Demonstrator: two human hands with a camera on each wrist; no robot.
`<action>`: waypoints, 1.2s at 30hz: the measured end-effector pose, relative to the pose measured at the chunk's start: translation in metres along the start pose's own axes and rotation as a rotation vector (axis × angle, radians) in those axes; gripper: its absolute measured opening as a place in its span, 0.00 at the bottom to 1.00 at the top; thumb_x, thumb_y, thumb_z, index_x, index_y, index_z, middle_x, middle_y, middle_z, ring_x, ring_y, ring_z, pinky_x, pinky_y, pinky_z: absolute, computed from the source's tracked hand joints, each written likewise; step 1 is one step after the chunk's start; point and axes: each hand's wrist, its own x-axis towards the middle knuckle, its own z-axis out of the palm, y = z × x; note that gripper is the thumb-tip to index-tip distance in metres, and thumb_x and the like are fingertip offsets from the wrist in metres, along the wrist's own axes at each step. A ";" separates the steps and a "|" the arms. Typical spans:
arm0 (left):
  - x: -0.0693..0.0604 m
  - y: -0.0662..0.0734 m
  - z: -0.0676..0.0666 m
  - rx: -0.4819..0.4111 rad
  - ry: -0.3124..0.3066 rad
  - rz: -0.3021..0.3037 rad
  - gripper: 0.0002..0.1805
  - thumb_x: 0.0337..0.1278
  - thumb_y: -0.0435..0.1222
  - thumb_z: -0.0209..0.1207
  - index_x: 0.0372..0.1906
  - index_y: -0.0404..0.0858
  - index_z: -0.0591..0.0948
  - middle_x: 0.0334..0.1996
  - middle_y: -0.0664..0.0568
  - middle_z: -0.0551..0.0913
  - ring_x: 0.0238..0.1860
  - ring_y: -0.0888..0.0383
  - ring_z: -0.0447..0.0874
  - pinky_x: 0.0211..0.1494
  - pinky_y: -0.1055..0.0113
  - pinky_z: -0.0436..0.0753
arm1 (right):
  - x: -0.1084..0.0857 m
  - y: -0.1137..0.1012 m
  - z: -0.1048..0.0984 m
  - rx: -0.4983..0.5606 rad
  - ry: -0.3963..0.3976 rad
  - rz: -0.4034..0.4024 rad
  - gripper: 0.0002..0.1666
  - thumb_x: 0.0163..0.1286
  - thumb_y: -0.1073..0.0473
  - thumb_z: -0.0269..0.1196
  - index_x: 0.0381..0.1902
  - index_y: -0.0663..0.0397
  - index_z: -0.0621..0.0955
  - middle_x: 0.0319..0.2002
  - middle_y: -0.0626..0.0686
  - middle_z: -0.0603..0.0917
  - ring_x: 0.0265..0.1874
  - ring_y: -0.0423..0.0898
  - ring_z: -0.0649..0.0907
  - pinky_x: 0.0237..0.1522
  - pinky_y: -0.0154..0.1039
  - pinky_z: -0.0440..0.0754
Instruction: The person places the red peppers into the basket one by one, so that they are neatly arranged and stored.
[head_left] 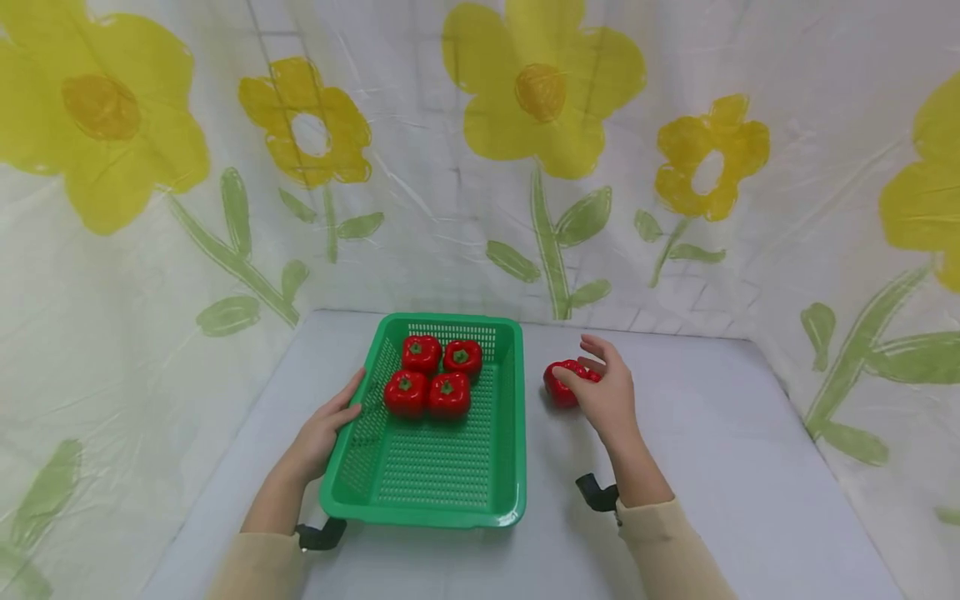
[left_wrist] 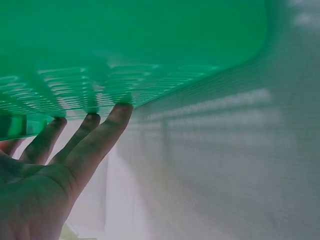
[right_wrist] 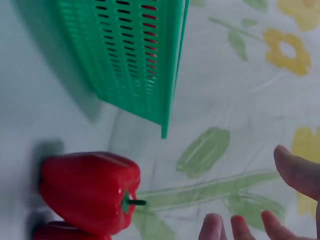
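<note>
A green plastic basket (head_left: 435, 467) with slotted walls holds several red bell peppers (head_left: 448, 396) grouped towards its far left. My left hand (head_left: 318, 437) is at the basket's left side; in the left wrist view its straight fingers (left_wrist: 100, 142) touch the outer wall from below. Right of the basket, my right hand (head_left: 611, 400) hovers over a red bell pepper (head_left: 558, 390), thumb and fingers spread apart. The right wrist view shows that pepper (right_wrist: 90, 192) with a green stem, clear of the fingertips, and part of a second pepper (right_wrist: 62, 232) beside it.
The basket stands on a pale table (head_left: 720, 450). A whitish curtain (head_left: 420, 217) printed with yellow flowers hangs behind and at both sides. Black curved pieces (head_left: 596, 493) stick out near both wrists.
</note>
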 end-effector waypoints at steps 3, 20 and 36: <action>-0.001 0.000 0.000 -0.003 -0.001 -0.002 0.32 0.82 0.42 0.39 0.82 0.60 0.46 0.83 0.55 0.38 0.81 0.40 0.37 0.72 0.44 0.68 | 0.000 0.004 -0.005 -0.007 0.026 -0.006 0.40 0.63 0.54 0.74 0.71 0.44 0.71 0.67 0.51 0.75 0.64 0.54 0.78 0.55 0.56 0.84; 0.002 -0.004 -0.001 -0.012 0.001 -0.016 0.32 0.81 0.42 0.38 0.82 0.61 0.46 0.83 0.55 0.39 0.81 0.40 0.43 0.66 0.51 0.77 | 0.011 0.037 -0.039 -0.148 0.037 -0.067 0.43 0.64 0.57 0.72 0.74 0.49 0.67 0.71 0.57 0.71 0.71 0.60 0.69 0.68 0.65 0.69; 0.003 -0.002 -0.002 -0.018 -0.014 -0.006 0.32 0.82 0.42 0.38 0.82 0.60 0.46 0.83 0.54 0.37 0.81 0.41 0.40 0.68 0.54 0.75 | 0.031 0.079 -0.065 -0.086 -0.162 0.214 0.54 0.65 0.51 0.72 0.81 0.40 0.54 0.81 0.59 0.53 0.76 0.68 0.58 0.67 0.64 0.71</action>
